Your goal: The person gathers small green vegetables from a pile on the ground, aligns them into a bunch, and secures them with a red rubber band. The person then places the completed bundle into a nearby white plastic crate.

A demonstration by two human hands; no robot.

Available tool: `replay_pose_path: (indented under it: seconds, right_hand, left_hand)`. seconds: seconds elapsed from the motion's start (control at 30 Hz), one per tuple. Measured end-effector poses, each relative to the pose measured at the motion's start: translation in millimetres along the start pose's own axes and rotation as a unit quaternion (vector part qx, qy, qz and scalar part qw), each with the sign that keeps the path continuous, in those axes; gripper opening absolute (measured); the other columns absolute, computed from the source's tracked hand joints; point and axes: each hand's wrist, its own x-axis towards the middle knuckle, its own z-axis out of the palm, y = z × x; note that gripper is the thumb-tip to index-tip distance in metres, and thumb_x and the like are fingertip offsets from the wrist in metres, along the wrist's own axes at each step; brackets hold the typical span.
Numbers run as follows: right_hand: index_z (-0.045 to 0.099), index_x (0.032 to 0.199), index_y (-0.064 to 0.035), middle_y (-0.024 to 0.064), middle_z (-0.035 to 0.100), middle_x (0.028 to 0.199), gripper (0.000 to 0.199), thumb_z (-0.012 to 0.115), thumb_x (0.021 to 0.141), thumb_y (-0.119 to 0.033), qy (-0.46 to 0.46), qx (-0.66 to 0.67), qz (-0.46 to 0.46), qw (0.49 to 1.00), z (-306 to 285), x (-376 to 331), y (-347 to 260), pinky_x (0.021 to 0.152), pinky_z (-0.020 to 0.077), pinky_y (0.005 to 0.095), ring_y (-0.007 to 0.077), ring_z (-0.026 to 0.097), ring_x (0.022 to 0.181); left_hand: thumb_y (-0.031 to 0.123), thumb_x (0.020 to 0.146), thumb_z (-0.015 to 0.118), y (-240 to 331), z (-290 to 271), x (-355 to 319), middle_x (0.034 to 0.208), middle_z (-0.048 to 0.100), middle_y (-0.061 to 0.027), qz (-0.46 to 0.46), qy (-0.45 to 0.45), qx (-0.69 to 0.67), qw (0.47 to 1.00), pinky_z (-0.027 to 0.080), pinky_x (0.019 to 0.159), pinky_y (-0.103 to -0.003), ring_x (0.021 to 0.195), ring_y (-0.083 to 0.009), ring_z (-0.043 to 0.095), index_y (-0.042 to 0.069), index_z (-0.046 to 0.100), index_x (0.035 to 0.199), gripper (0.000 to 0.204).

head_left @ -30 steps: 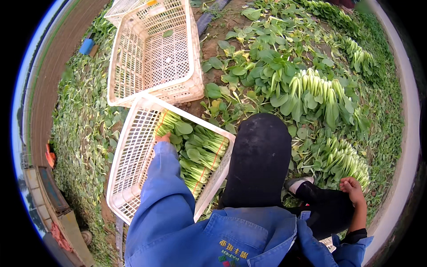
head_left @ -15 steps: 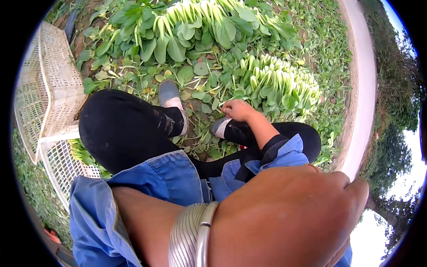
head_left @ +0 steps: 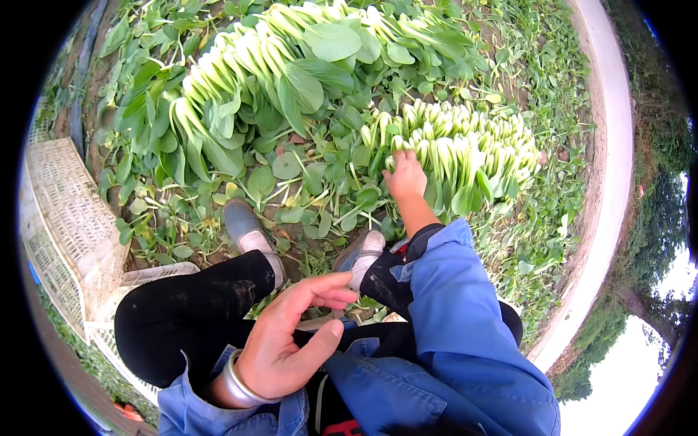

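My right hand (head_left: 406, 178) reaches out to the near left edge of the smaller pile of bok choy (head_left: 465, 145). Its fingers curl against a bok choy there, and the fingertips are partly hidden among the stems. Nearer to me, my left hand (head_left: 287, 341) hovers above my lap, empty, with the thumb apart from the loosely bent fingers. A silver bangle (head_left: 243, 381) circles that wrist. Beyond the smaller pile to the left, a larger curved row of bok choy (head_left: 269, 65) lies with pale stems heaped together and broad green leaves hanging toward me.
Off-white plastic crates (head_left: 73, 211) with lattice walls stand at my left. My grey shoes (head_left: 243, 221) rest on soil strewn with loose leaves. A dark hose (head_left: 83, 80) runs along the far left, and a pale path (head_left: 611, 145) curves along the right.
My right hand has moved from beside my shoe out to the smaller pile. My left hand has drawn back from close in front to above my lap and opened; the view has shifted.
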Motion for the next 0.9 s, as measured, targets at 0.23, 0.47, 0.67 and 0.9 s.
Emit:
replay_pose_path:
  seconds: [0.23, 0.47, 0.67, 0.9]
  right_hand:
    - [0.057, 0.103, -0.0092, 0.0075, 0.061, 0.093, 0.037, 0.081, 0.075, -0.012, -0.010, 0.273, -0.181, 0.945, -60, -41, -30, 0.073, 0.0540, 0.0383, 0.0241, 0.065, 0.084]
    - [0.074, 0.093, -0.0042, 0.0037, 0.070, 0.081, 0.027, 0.081, 0.090, -0.030, -0.142, 0.494, -0.119, 0.849, -84, 17, -74, 0.065, 0.0527, 0.0313, 0.0140, 0.065, 0.073]
    - [0.066, 0.110, -0.0101, 0.0120, 0.067, 0.111, 0.050, 0.086, 0.074, -0.037, 0.087, 0.032, 0.009, 0.996, -8, 111, -33, 0.093, 0.0526, 0.0454, 0.0340, 0.064, 0.109]
    - [0.072, 0.118, -0.0100, 0.0077, 0.066, 0.120, 0.038, 0.076, 0.080, -0.007, 0.010, 0.512, -0.138, 0.848, -76, -13, -50, 0.109, 0.0419, 0.0379, 0.0225, 0.060, 0.118]
  left_hand:
    - [0.004, 0.087, 0.072, -80, 18, 65, 0.147, 0.048, -0.0222, 0.041, 0.174, 0.199, 0.964, 0.046, 0.109, -0.042, 0.133, -0.0343, 0.054, -0.001, 0.037, 0.154, 0.075]
    - [0.005, 0.095, 0.065, -110, 18, 91, 0.121, 0.058, -0.0128, 0.002, 0.281, -0.025, 0.959, 0.050, 0.090, -0.031, 0.100, -0.0198, 0.060, 0.000, 0.049, 0.139, 0.047]
    - [0.010, 0.077, 0.091, -99, 27, 91, 0.085, 0.055, -0.0010, 0.033, 0.324, -0.037, 0.945, 0.045, 0.065, -0.024, 0.074, -0.0076, 0.052, 0.005, 0.048, 0.110, 0.054]
    - [0.007, 0.077, 0.091, -92, 14, 93, 0.095, 0.058, -0.0043, 0.156, 0.299, 0.158, 0.928, 0.047, 0.075, -0.025, 0.077, -0.0103, 0.054, 0.003, 0.066, 0.106, 0.039]
